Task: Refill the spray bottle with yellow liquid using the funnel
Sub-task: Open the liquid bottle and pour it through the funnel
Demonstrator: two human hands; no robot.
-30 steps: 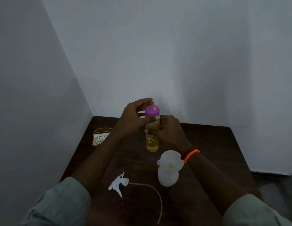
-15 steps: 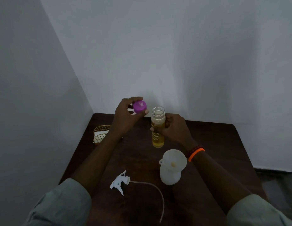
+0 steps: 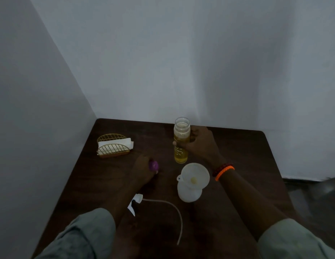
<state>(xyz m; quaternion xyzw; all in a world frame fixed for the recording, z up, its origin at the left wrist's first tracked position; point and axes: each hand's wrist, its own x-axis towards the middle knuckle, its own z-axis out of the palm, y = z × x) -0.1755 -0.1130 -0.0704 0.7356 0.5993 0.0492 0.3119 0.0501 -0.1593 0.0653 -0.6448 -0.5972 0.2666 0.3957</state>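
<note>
A clear bottle of yellow liquid (image 3: pixel 180 146) stands upright and uncapped near the table's far middle, and my right hand (image 3: pixel 198 144) grips its side. My left hand (image 3: pixel 143 168) is low over the table and holds the purple cap (image 3: pixel 153 165) at its fingertips. In front of the yellow bottle stands a white spray bottle (image 3: pixel 189 193) with a white funnel (image 3: pixel 194 176) seated in its neck. The white spray trigger head (image 3: pixel 135 201) with its long dip tube (image 3: pixel 174 212) lies on the table, partly hidden by my left forearm.
A gold wire holder with white napkins (image 3: pixel 114 145) stands at the table's far left. The dark wooden table (image 3: pixel 247 165) sits in a corner between two white walls. Floor shows past the table's right edge.
My left hand lifted the purple cap off the yellow bottle and carried it down to the left, close to the table. My right hand kept its grip on the bottle.
</note>
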